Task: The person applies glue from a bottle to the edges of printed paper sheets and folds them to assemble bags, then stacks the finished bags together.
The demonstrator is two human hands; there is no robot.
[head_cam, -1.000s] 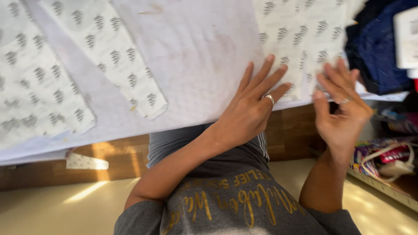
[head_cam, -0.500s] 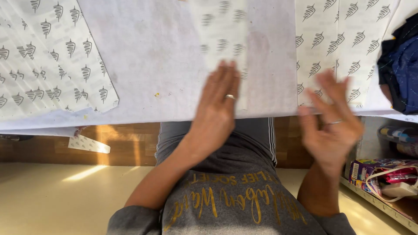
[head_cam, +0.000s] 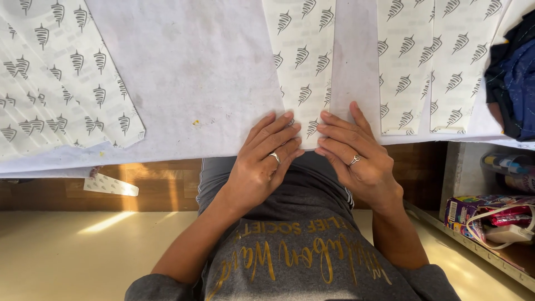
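A narrow white paper strip [head_cam: 302, 61] printed with grey leaf-like marks lies on the white table cover [head_cam: 200, 72] and runs to the near edge. My left hand [head_cam: 266, 164] and my right hand [head_cam: 356, 159] meet at the strip's near end. The fingers of both lie on top of it at the table's edge, and the thumbs are hidden underneath. Each hand wears a ring. The fingertips of the two hands almost touch over the strip.
Two more printed strips [head_cam: 402, 67] [head_cam: 462, 61] lie to the right, and a large printed sheet [head_cam: 50, 95] lies at the left. Dark blue cloth [head_cam: 515, 83] sits at the far right. A low shelf [head_cam: 446, 226] holds a box [head_cam: 462, 210] and a cable. A paper scrap [head_cam: 110, 185] hangs below the table.
Both hands have come together onto the strip's near end: the left one slid back toward the edge and the right one came down from the air. The view shifted left.
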